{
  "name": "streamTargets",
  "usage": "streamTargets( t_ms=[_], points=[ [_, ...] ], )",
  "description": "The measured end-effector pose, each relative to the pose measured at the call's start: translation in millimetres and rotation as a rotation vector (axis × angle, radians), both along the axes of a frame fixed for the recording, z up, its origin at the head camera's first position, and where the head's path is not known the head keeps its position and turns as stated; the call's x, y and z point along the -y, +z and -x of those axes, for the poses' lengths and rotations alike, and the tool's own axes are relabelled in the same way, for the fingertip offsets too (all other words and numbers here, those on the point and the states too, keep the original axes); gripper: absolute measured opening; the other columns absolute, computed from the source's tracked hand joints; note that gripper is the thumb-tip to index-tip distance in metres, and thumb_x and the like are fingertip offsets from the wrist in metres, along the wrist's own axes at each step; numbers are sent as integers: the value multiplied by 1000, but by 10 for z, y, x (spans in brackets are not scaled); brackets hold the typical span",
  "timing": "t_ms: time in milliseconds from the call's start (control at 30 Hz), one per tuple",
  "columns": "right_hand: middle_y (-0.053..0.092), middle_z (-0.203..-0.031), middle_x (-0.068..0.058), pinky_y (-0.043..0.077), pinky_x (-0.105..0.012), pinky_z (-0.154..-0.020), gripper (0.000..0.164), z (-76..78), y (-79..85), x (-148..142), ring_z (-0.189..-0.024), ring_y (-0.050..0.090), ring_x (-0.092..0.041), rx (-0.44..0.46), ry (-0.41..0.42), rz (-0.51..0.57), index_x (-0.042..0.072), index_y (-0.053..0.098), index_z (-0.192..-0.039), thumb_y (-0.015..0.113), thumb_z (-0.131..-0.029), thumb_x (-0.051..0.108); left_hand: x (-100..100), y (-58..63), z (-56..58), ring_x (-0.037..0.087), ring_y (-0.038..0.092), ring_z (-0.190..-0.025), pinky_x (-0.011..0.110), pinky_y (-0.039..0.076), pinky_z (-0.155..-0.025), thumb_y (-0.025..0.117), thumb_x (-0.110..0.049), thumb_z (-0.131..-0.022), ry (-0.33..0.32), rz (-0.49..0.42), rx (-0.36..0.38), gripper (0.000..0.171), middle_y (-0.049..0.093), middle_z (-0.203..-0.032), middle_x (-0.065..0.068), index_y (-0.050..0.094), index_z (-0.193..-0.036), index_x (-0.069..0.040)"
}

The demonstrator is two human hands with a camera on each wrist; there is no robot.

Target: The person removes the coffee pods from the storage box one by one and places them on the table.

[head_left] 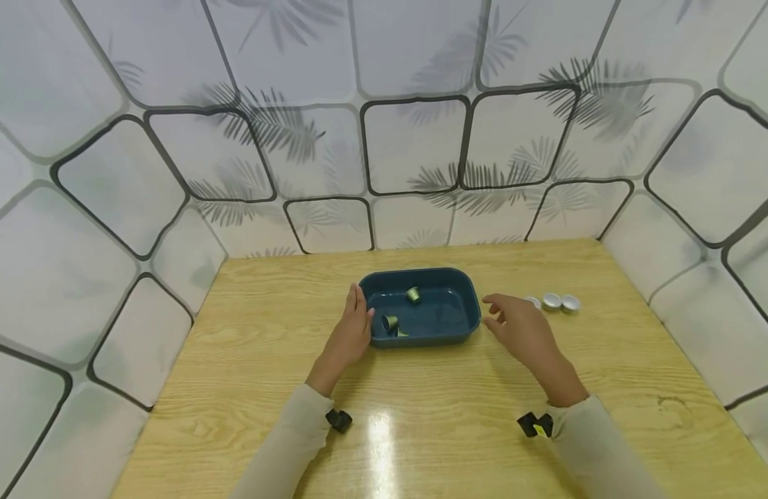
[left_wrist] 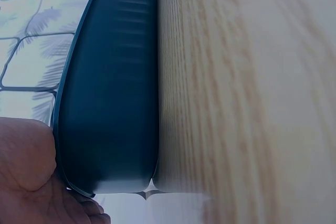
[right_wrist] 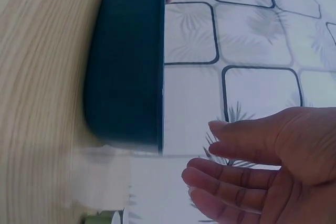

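While your left hand (head_left: 351,329) grips the blue dish (head_left: 437,312) by its left end on the table (head_left: 446,416), your right, fingers loosely bent around nothing, hovers just beside the other end. Green pods (head_left: 413,295) lie inside (one partly hidden); white-topped pods (head_left: 552,301) sit rightward.

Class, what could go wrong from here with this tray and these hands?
Only the left hand is at the rim of the blue tray, so lifting now might tip it. The loose green capsules inside could roll. The right hand might knock the white-topped capsules beside it.
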State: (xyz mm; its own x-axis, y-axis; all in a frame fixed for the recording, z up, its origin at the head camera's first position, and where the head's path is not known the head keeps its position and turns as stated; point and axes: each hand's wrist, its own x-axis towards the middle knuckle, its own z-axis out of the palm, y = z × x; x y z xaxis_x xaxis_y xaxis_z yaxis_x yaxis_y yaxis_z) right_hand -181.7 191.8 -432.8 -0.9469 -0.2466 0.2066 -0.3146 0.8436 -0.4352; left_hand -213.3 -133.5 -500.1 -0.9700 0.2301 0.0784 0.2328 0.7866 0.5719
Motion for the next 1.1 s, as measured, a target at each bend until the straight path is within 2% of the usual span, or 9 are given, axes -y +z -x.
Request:
streamTargets(
  t_ms=[133,300,600,900,1100],
  points=[
    [72,-107,-16,56,-40,-62,38,73,-24,103,-84,69,-26,8,50,-3,2,69,-128,75,-94,16,4,8,-2,35,10,-154,47,28,-119,33,-24,-114,-3,-6,2,63,-7,-167,24,3,-158,10],
    [73,-111,-12,56,-37,-65,38,151,-103,218,-85,68,-21,57,113,-13,5,70,-128,77,-92,17,-2,26,-12,35,10,-154,47,28,-119,32,-24,-114,-4,-7,8,64,-8,-167,24,2,-158,9],
    [72,-114,-12,58,-37,-73,37,277,-206,428,-88,70,-20,120,201,-2,5,71,-126,77,-91,14,-20,32,-12,36,12,-153,47,29,-118,33,-24,-113,-6,-5,0,63,-6,-167,25,4,-158,11],
    [75,-107,-9,58,-35,-74,32,367,-234,639,-89,70,-18,195,294,-22,5,72,-125,75,-94,14,-11,20,-25,36,12,-153,48,29,-119,33,-24,-114,-2,-13,3,64,-7,-166,26,3,-157,11],
    [75,-103,-6,58,-34,-75,30,460,-288,744,-90,70,-17,250,366,27,5,73,-125,72,-95,12,-3,9,-17,37,13,-153,48,30,-118,34,-23,-113,-2,-16,-10,63,-6,-166,26,4,-157,12]
  ],
)
